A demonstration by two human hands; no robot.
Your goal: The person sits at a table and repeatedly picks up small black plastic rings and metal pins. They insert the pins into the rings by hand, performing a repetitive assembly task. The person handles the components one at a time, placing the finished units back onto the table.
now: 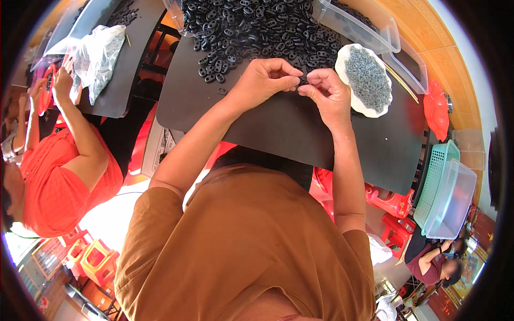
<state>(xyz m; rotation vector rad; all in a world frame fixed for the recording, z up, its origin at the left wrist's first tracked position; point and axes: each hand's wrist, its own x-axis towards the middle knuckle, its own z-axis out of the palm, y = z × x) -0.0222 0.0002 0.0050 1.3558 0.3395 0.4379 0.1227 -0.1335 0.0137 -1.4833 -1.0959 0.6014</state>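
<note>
At upper centre of the frame, 1 small black part [303,80] is pinched between left hand [265,80] and right hand [327,91]; judged light, stiff, best gripped by its edges.

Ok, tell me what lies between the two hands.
Head view: one small black part, pinched by the left hand and right hand fingertips, above the black mat.

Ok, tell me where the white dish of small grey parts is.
In the head view the white dish sits on the black mat, just beyond and right of the right hand, beside the pile of black parts.
</note>
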